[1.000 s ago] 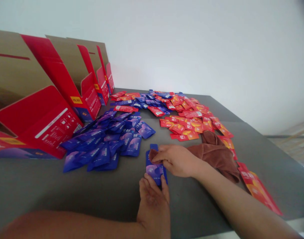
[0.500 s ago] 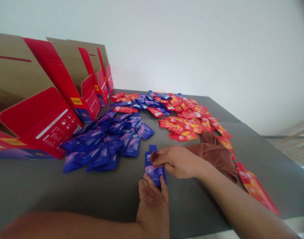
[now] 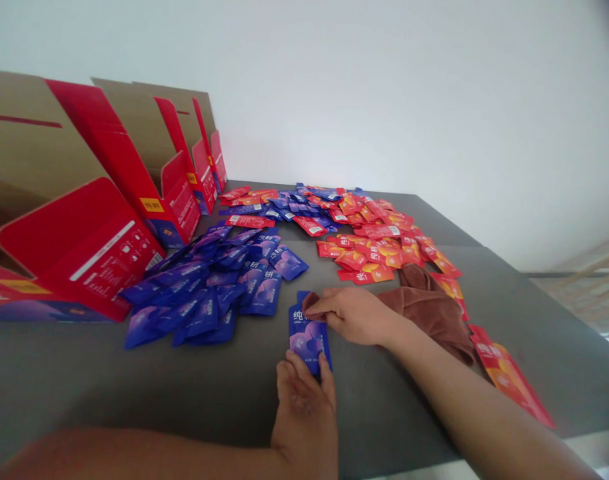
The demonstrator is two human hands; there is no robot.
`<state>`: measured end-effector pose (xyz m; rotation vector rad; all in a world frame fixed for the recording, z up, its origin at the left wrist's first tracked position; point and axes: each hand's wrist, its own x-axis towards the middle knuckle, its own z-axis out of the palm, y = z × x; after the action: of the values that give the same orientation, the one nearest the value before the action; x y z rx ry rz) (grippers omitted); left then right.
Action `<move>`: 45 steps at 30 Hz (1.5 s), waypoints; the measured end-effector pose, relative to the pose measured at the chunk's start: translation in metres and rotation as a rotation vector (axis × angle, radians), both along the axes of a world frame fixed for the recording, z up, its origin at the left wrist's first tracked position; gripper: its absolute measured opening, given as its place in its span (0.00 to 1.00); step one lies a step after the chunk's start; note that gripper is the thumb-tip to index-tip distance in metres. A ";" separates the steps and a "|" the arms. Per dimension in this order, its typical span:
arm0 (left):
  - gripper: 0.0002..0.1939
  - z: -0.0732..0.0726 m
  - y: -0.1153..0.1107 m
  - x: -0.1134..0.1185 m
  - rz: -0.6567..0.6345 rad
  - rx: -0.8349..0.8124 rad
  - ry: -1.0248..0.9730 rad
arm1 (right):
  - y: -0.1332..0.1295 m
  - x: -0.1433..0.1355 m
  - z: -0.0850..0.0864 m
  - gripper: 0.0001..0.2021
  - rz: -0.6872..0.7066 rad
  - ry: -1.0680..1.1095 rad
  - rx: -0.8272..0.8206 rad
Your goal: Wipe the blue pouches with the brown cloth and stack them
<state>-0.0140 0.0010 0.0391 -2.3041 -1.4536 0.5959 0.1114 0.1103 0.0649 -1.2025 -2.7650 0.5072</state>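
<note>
1. Packet (image 3: 299, 341), blue with purple fruit and white characters, lies face up on the dark grey surface (image 3: 224, 393), near its front middle, directly before the person.
2. Left hand (image 3: 304, 400): its grip is clamped on the packet's near end, thumb along the right edge, fingers over the left part.
3. Right hand (image 3: 357, 317): thumb and fingers are pinched together on a corner of brown cloth (image 3: 427, 307), which lies over the packet's upper right part and covers some print. Whether it presses there, I cannot tell. The bulk of the cloth rests crumpled beyond the right wrist.
4. Blue packets (image 3: 204, 287) form an overlapping heap to the left of the hands, apart from the held one.
5. Red-orange packets (image 3: 379, 250) spread in a pile behind the cloth; a mixed pile (image 3: 294, 205) of red and blue lies farther back.
6. Single red packet (image 3: 509, 373): set slantwise at right, just beside the cloth.
7. Open red cartons (image 3: 124, 260) stand in a row along the left, flaps raised.
</note>
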 end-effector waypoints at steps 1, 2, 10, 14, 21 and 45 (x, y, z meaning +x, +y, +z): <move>0.25 -0.001 -0.001 0.000 -0.002 0.002 0.003 | 0.000 0.000 0.000 0.19 -0.008 -0.007 0.006; 0.26 -0.002 -0.001 -0.001 -0.001 0.005 0.003 | 0.000 0.000 0.000 0.19 -0.001 -0.009 0.008; 0.25 0.000 -0.002 -0.002 0.016 -0.027 -0.054 | -0.011 -0.006 0.007 0.18 0.280 0.050 -0.094; 0.25 0.002 -0.001 -0.001 0.020 -0.052 -0.043 | -0.011 -0.009 0.002 0.17 0.258 0.061 -0.098; 0.26 0.000 -0.002 0.000 0.017 -0.002 -0.046 | 0.001 -0.005 -0.006 0.19 -0.032 -0.003 0.026; 0.25 -0.004 -0.003 -0.003 0.019 0.017 -0.067 | -0.008 -0.007 0.002 0.19 0.233 0.093 -0.101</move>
<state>-0.0166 -0.0019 0.0353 -2.3204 -1.5066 0.5147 0.1047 0.1021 0.0672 -0.8517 -2.8436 0.7113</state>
